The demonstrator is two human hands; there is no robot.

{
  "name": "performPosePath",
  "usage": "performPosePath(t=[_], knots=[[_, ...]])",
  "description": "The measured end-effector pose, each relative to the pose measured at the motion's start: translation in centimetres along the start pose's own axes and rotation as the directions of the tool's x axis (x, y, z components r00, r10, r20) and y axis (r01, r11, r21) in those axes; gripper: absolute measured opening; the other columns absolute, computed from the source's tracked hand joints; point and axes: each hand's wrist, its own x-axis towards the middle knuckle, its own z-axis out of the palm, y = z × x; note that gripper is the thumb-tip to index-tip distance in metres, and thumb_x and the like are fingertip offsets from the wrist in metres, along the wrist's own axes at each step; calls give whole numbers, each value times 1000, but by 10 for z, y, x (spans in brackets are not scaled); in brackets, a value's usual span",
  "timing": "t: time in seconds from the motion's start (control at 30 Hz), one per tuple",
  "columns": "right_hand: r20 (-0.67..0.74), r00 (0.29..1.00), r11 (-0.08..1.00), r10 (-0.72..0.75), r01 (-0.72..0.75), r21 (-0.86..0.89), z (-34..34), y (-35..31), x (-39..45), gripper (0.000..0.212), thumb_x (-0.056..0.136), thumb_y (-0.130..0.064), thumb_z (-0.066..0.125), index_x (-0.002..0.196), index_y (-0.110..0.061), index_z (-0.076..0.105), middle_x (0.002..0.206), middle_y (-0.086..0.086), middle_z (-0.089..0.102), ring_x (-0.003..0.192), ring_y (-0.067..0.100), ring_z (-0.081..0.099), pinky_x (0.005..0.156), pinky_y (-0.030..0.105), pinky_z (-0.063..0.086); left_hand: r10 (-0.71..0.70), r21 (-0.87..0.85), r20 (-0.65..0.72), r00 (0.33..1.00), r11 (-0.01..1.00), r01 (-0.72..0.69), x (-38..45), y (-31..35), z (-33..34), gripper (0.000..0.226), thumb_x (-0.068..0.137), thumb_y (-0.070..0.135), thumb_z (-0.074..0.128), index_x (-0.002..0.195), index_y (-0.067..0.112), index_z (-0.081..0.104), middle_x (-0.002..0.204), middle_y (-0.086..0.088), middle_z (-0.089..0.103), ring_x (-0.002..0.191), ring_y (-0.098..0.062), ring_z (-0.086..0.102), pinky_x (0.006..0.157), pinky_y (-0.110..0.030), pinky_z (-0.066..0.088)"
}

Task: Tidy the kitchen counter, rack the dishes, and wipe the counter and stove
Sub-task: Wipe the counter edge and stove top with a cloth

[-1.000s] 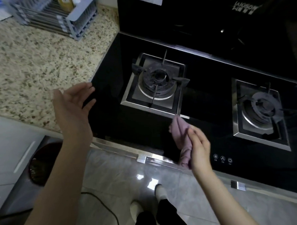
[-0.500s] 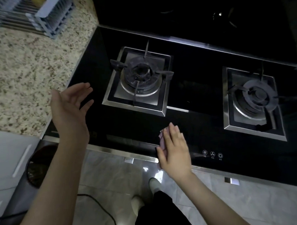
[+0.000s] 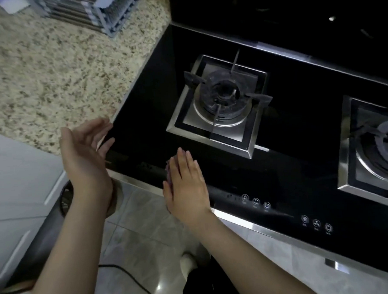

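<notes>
My right hand (image 3: 187, 185) lies flat, fingers straight, on a pink cloth (image 3: 168, 172) and presses it onto the black glass stove (image 3: 147, 117) near the front edge. Only a thin strip of the cloth shows at the hand's left side. My left hand (image 3: 83, 151) hovers open, palm turned inward, over the stove's front left corner and holds nothing. The left burner (image 3: 222, 103) sits just beyond my right hand, and the right burner (image 3: 379, 147) is at the frame's right edge.
The speckled granite counter (image 3: 51, 68) spreads to the left, with a grey dish rack (image 3: 102, 10) at its back. Touch controls (image 3: 255, 202) sit along the stove's front. A dark bin (image 3: 66, 197) stands on the floor below my left wrist, with a cable beside it.
My right hand went from holding the bunched cloth upright to laying it flat, then slid it left along the stove's front edge. My left hand stayed hovering open.
</notes>
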Motion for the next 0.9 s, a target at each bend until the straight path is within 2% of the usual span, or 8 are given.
performPosePath(t=[0.23, 0.47, 0.63, 0.8, 0.9], knots=[[53, 995, 995, -82, 84, -47, 15, -43, 36, 62, 99, -40, 26, 151, -10, 8, 159, 12, -7, 146, 25, -11, 110, 34, -21, 11, -7, -156, 988, 1000, -13, 11, 15, -50, 52, 102, 38, 18, 91, 14, 63, 103, -5, 66, 104, -19, 63, 80, -27, 48], [61, 990, 992, -126, 126, 0, 24, -73, 60, 63, 99, -40, 27, 151, -9, 8, 159, 11, -8, 146, 24, -13, 111, 32, -21, 49, -27, -246, 968, 998, -57, 17, 30, -76, 53, 102, 37, 19, 89, 14, 64, 99, -3, 68, 99, -17, 65, 83, -30, 46], [-6, 993, 992, -122, 122, 15, 35, -92, 71, 62, 98, -40, 31, 150, -9, 19, 159, 12, 3, 147, 25, -2, 116, 33, -11, 40, -46, -253, 967, 998, -54, 34, 37, -92, 52, 103, 37, 19, 87, 15, 64, 98, -3, 69, 96, -15, 65, 77, -27, 48], [-101, 990, 995, -98, 98, -6, 45, -123, 89, 59, 96, -38, 40, 144, -4, 36, 155, 17, 23, 145, 30, 17, 118, 38, 5, 27, -40, -190, 981, 999, -35, 65, 45, -105, 50, 103, 37, 21, 89, 15, 64, 97, 1, 70, 98, -15, 64, 85, -32, 47], [-101, 989, 993, -108, 113, 45, 51, -138, 101, 64, 94, -44, 45, 142, -3, 39, 154, 19, 24, 144, 34, 17, 118, 42, 12, 1, -51, -127, 992, 999, -7, 86, 56, -112, 50, 103, 35, 21, 87, 15, 64, 94, 2, 72, 98, -15, 65, 84, -31, 48]])
